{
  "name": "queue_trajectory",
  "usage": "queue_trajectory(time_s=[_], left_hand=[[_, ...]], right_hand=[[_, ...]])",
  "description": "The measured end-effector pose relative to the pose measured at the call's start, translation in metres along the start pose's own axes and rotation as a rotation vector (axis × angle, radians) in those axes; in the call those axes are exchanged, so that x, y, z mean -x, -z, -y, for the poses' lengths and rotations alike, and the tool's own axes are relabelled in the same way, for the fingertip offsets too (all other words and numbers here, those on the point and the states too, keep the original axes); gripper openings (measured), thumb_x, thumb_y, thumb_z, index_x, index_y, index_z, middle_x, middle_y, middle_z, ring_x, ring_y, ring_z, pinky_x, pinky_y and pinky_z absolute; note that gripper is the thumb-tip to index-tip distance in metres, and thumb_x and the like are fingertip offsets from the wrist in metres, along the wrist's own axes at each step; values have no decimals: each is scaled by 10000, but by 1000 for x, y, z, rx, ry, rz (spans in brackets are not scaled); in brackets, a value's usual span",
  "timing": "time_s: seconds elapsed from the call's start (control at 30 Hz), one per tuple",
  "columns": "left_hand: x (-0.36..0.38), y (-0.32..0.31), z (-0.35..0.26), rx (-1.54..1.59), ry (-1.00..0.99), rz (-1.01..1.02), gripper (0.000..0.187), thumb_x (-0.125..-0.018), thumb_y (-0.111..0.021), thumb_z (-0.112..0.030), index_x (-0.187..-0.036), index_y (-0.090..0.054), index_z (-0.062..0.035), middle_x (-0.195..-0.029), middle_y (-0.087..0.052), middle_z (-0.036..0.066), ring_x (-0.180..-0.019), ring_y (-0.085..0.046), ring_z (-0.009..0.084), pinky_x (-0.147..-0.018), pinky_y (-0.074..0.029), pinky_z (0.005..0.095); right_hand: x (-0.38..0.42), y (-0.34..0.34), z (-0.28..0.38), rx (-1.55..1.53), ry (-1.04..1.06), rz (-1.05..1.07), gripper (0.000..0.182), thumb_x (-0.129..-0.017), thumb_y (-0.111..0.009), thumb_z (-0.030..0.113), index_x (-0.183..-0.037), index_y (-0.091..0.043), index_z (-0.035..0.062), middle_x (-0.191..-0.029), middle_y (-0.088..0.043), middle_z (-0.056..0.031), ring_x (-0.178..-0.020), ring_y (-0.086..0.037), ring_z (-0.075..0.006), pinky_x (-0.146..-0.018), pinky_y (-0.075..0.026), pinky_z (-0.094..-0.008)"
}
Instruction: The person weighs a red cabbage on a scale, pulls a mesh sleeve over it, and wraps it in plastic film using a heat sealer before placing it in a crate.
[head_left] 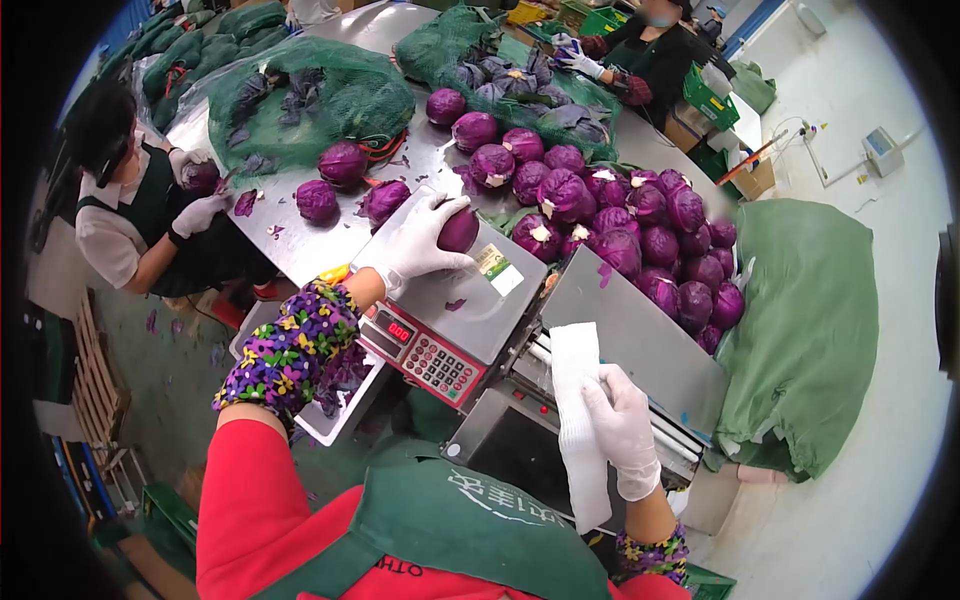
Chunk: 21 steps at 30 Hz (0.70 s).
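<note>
My left hand (420, 245), in a white glove, has its fingers spread around a purple cabbage (459, 230) over the steel plate of a scale (470, 318). A small printed label (492, 262) and a white patch lie beside the cabbage on that plate. The red display of the scale reads 0.00. Gloved as well, my right hand (622, 430) pinches a long white folded strip (577, 430), held upright over the metal wrapping machine (640, 350) to the right of the scale.
A big heap of purple cabbages (640, 230) lies behind the machine. Green net bags (350, 90) cover the back of the steel table (280, 215). One co-worker (150, 210) stands at the left, another (650, 55) at the back. Green cloth (800, 320) hangs at the right.
</note>
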<state>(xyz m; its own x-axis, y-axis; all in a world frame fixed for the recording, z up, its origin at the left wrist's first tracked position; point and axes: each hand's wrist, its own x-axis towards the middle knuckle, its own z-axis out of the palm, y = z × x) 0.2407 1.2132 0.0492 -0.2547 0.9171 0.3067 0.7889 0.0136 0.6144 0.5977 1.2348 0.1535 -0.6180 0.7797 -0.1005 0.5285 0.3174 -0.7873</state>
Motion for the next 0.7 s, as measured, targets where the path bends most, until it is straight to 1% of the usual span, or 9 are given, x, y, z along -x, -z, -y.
queue_trajectory(time_s=[0.13, 0.2, 0.33, 0.37, 0.5, 0.57, 0.6, 0.67, 0.7], left_hand=[[-1, -4, 14, 6, -43, -81, 784, -636, -832, -257, -1305, -491, -33, -1262, -497, 180, -1182, -493, 340, -1058, -377, 380], [1, -4, 12, 127, 93, -128, 756, -645, -810, -224, -1301, -491, -29, -1259, -503, 178, -1182, -495, 331, -1054, -382, 378], [31, -12, -11, -47, 56, -34, 735, -630, -818, -264, -1293, -538, -111, -1268, -518, 169, -1182, -511, 334, -1024, -409, 400], [34, -17, -10, -101, -17, -59, 778, -610, -831, -292, -1308, -533, -121, -1293, -505, 180, -1209, -493, 345, -1034, -399, 410], [38, -15, -17, -103, -14, -79, 757, -648, -817, -296, -1322, -521, -122, -1311, -490, 195, -1228, -473, 366, -1047, -384, 423], [45, -6, -36, -143, -45, -306, 699, -715, -781, -264, -1341, -503, -125, -1321, -472, 218, -1248, -446, 393, -1069, -357, 443], [53, 3, -53, -26, -56, -304, 615, -793, -739, -214, -1342, -488, -94, -1294, -509, 176, -1218, -496, 316, -1048, -383, 415], [72, -12, -86, 781, 200, -164, 503, -853, -710, -185, -1293, -515, -39, -1265, -536, 116, -1158, -532, 203, -1000, -428, 349], [81, -16, -108, 974, 258, -97, 451, -876, -692, -174, -1266, -525, -22, -1229, -552, 89, -1118, -540, 156, -963, -445, 312]], right_hand=[[4, -2, -5, -11, 2, 13, 164, -911, -607, 128, -995, -593, -13, -767, -654, -118, -680, -608, -152, -657, -475, -287], [3, -4, -12, -34, -11, 28, 156, -908, -607, 130, -973, -599, -11, -738, -647, -116, -650, -591, -155, -633, -467, -296], [3, -9, -13, -37, 15, 9, 161, -907, -605, 143, -958, -603, -10, -719, -641, -112, -634, -585, -158, -615, -459, -305], [0, -12, -13, -12, 29, 19, 166, -906, -605, 150, -956, -603, -9, -719, -639, -116, -634, -587, -158, -613, -461, -308], [-7, -23, -3, -1, 35, 35, 175, -900, -611, 174, -953, -608, 7, -708, -628, -126, -627, -596, -172, -608, -461, -322], [-10, -26, -1, 24, 9, 63, 174, -898, -614, 175, -959, -611, 12, -706, -628, -127, -629, -599, -172, -610, -463, -323], [-12, -28, 2, 22, 17, 67, 179, -897, -617, 180, -969, -613, 16, -699, -623, -125, -627, -596, -167, -613, -464, -321], [-14, -36, 4, 19, 20, 94, 185, -896, -620, 186, -979, -616, 20, -693, -619, -123, -625, -592, -162, -615, -466, -318], [-17, -42, 5, 49, 26, 114, 182, -899, -613, 174, -986, -624, 14, -692, -627, -113, -622, -592, -161, -617, -471, -310]])
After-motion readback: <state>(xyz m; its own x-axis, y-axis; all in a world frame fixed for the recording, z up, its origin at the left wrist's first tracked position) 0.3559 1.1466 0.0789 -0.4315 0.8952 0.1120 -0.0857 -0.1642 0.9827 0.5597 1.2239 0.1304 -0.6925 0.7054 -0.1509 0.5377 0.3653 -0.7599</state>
